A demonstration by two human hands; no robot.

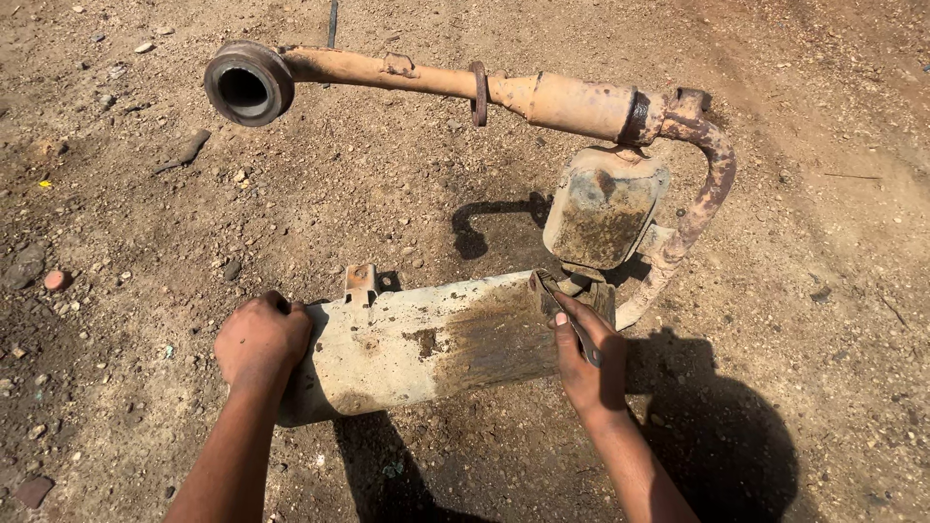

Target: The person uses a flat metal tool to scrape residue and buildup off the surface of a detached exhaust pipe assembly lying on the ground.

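Rusty muffler [436,344] lies on its side on dirt ground [145,242]. Left hand [260,339] rests on its left end, fingers curled over the edge. Right hand [586,353] at its right end, fingers clamped on a dark wrench [567,315]. Open-mouthed exhaust pipe [387,73] lies behind; interior dark, contents not discernible.

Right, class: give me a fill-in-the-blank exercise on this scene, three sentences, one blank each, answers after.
1. The left hand rests on the ____ end of the pale muffler.
2. The right hand holds a slim metal tool against the muffler's ____ end.
3. The rusty pipe lies on bare ____.

Missing words: left; right; ground
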